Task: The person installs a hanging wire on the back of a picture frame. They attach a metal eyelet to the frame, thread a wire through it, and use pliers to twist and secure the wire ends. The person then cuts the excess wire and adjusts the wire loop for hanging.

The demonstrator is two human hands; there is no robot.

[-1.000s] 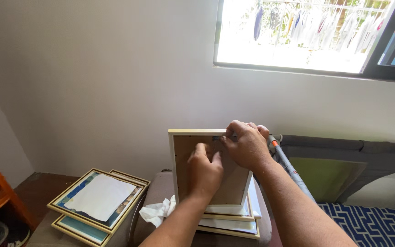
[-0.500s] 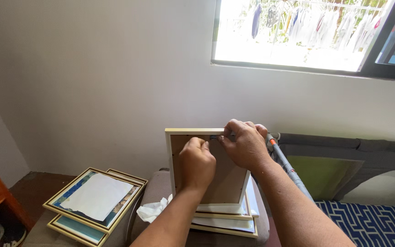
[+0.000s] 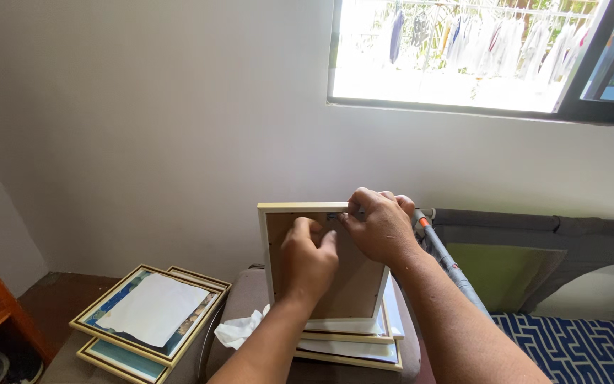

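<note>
Fingers of the left hand (image 3: 309,257) are curled, pressing the brown back of the picture frame (image 3: 321,267), which stands upright on a stack of frames (image 3: 353,345). The right hand (image 3: 378,226) pinches something small at the frame's top edge.
</note>
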